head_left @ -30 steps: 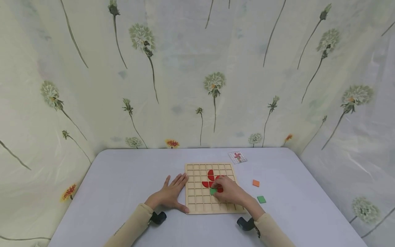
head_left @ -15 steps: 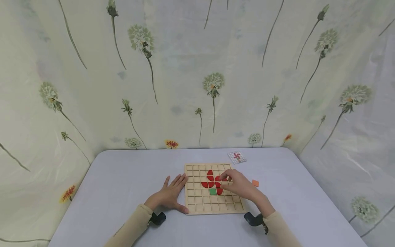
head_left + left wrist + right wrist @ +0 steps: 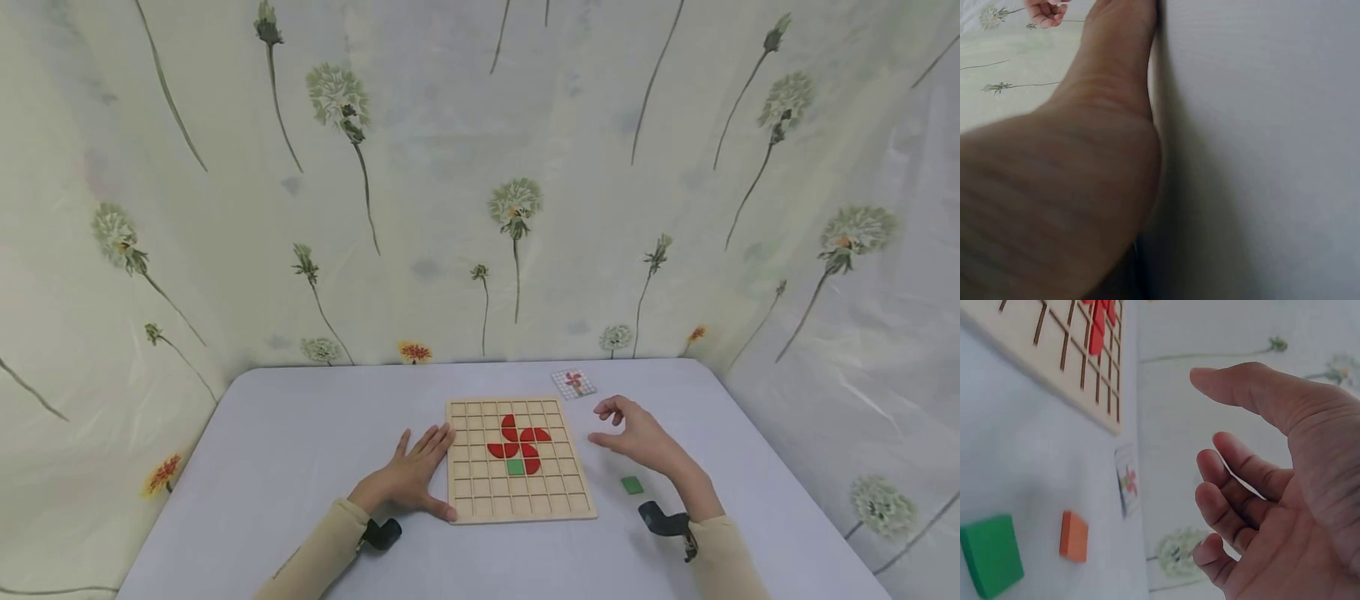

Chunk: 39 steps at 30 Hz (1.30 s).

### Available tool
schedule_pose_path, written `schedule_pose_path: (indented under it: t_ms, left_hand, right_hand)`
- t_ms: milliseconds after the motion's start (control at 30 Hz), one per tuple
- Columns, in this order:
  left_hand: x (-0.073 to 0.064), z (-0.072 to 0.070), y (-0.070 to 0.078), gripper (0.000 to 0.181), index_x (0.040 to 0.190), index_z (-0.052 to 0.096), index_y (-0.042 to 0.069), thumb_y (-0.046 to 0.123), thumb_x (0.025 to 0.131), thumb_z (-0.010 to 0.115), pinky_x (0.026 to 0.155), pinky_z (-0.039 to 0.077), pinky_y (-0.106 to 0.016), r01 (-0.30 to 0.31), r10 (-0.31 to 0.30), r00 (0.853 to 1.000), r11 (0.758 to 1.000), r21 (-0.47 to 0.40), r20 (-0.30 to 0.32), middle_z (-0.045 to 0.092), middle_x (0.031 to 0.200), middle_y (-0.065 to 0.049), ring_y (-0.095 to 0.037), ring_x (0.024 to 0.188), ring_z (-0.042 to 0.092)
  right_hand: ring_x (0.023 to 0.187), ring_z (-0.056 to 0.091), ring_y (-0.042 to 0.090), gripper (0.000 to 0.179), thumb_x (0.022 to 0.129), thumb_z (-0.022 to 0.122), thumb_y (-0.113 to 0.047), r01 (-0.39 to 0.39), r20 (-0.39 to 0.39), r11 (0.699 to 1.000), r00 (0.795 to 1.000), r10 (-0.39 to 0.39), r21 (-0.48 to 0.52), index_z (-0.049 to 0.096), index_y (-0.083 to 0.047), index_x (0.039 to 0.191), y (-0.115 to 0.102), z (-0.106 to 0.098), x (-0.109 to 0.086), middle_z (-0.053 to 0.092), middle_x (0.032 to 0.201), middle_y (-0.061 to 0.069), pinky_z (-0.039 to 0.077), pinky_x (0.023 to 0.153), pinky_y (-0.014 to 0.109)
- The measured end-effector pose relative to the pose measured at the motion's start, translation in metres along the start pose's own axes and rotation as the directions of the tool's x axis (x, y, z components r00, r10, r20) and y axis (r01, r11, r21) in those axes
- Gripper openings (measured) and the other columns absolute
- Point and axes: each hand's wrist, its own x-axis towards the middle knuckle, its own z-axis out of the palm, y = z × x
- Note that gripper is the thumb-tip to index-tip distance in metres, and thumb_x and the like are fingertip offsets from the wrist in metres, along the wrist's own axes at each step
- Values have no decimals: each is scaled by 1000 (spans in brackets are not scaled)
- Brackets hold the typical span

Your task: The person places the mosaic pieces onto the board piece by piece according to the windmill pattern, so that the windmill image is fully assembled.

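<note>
The wooden grid board [image 3: 555,492] lies flat on the table, with several red petal-shaped tiles [image 3: 509,428] and one green square tile [image 3: 516,467] set in its cells. My left hand [image 3: 412,477], fingers spread, rests against the board's left edge. Off the board's right side, my right hand [image 3: 641,435] is above the table, thumb apart from loosely bent fingers, holding nothing. A loose green square tile [image 3: 632,485] lies below it in the head view. In the right wrist view an orange tile [image 3: 1074,536] lies near the green one; in the head view my right hand hides it.
A small pattern card [image 3: 573,384] with a red flower on a grid lies behind the board's far right corner. The white table [image 3: 322,417] backs onto a flower-printed curtain [image 3: 435,208]. Black wrist cameras sit under both wrists.
My right hand has moved from over the board to the right, off its edge, and now covers the orange tile in the head view. The green tile stays in the board. My left hand has not moved.
</note>
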Motion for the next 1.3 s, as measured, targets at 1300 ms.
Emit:
schedule_pose_path:
  t_ms: [1300]
  left_hand:
    - [0, 0, 0, 129, 156, 6, 11, 77, 65, 67, 117, -3, -61, 0, 0, 1000, 1000, -2, 4, 2, 164, -7, -27, 152, 1]
  right_hand:
    - [81, 49, 20, 28, 80, 70, -14, -206, 43, 978, 978, 206, -19, 62, -3, 105, 70, 13, -1, 59, 92, 6, 41, 66, 29]
